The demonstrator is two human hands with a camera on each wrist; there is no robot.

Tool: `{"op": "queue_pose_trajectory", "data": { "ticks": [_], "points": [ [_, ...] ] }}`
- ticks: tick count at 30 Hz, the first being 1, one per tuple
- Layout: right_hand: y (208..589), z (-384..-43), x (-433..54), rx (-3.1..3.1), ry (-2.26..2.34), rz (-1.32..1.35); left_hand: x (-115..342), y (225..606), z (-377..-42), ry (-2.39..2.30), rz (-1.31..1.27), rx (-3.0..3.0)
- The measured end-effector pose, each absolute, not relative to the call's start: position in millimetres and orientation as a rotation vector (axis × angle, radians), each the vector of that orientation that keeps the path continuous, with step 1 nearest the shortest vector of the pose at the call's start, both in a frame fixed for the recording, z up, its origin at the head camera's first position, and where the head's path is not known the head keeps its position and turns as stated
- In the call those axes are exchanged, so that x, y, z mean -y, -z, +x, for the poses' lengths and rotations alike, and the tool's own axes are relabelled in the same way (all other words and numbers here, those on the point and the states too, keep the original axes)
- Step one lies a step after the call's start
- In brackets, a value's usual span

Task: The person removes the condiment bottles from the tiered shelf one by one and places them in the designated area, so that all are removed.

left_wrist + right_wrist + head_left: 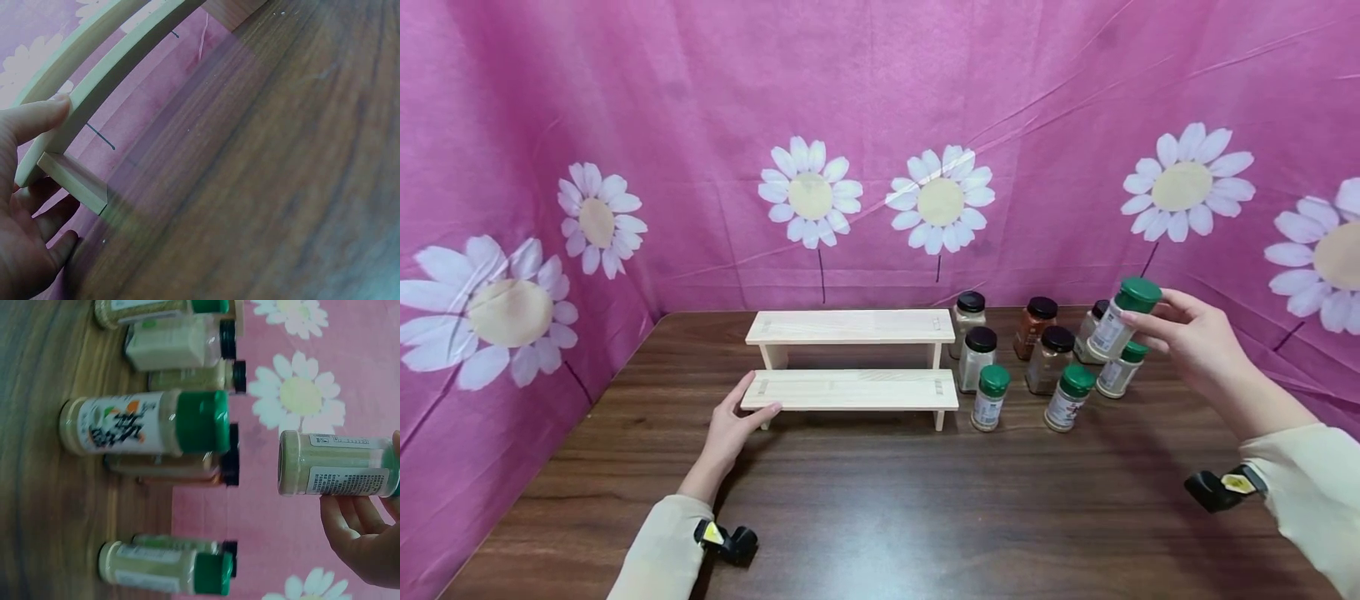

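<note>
In the head view my right hand (1195, 337) holds a green-lidded spice jar (1108, 332) by its upper part. The jar is tilted and raised above the table, in front of another green-lidded jar (1117, 377). In the right wrist view the held spice jar (337, 464) shows pale powder and a printed label, its lid mostly cut off by the frame edge. My left hand (730, 425) grips the left end of a two-tier wooden rack (850, 392). Seen from the left wrist, the thumb lies on the board (94, 103) and the other fingers are below it.
Right of the rack stand black-lidded jars (977, 358) and green-lidded jars (988, 408), with a reddish-brown jar (1033, 329) behind. All stand upright on the dark wooden table (880, 500). A pink flowered cloth (865, 83) hangs behind the table.
</note>
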State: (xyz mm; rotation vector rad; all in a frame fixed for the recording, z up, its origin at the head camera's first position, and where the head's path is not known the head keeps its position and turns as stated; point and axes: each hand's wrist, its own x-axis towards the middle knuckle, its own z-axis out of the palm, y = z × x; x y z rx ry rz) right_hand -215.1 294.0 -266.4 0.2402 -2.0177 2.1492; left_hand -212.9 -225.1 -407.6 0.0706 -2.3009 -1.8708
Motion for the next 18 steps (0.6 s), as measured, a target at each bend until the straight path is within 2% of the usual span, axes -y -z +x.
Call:
{"op": "queue_pose_trajectory", "data": {
  "ticks": [12, 18],
  "points": [
    [291.3, -208.1, -318.5, 1.975, -2.208, 0.208, 225.5, 407.8, -212.6, 1.869, 0.074, 2.311],
    [332.1, -228.8, -356.8, 2.017, -2.211, 0.248, 225.2, 408.9, -213.1, 1.860, 0.075, 2.312]
  ]
}}
